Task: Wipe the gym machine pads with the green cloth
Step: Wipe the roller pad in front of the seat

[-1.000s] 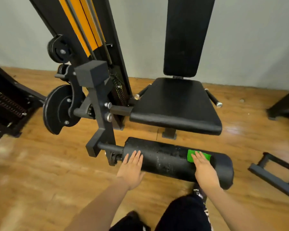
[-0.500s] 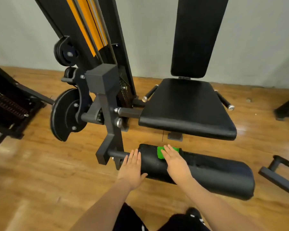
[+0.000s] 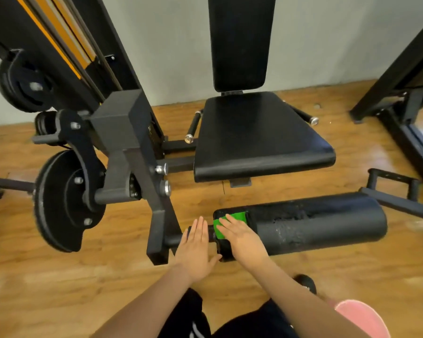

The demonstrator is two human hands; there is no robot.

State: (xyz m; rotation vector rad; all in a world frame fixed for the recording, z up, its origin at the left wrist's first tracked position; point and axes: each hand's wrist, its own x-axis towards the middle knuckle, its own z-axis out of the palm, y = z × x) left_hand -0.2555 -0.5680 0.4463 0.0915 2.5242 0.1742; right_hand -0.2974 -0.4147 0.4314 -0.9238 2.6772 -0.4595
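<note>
A black roller pad [image 3: 310, 223] lies across the lower middle of the head view, its top scuffed and flaky. The green cloth [image 3: 232, 220] sits at the roller's left end. My right hand [image 3: 244, 240] presses flat on the cloth with straight fingers, covering its lower part. My left hand [image 3: 197, 247] lies flat and open over the metal axle [image 3: 174, 240] just left of the roller, its thumb near the pad's end. Above are the black seat pad [image 3: 259, 140] and the upright back pad [image 3: 239, 42].
The machine's dark frame arm [image 3: 142, 167] and a round cam plate [image 3: 64, 201] stand left of my hands. A foot bar [image 3: 398, 193] sits right of the roller, another machine's frame [image 3: 401, 98] at far right. Wooden floor [image 3: 59, 276] lies all around; my legs are below.
My right hand slid the green cloth leftward along the roller, from near its right end to its left end. My left hand moved off the pad onto the axle.
</note>
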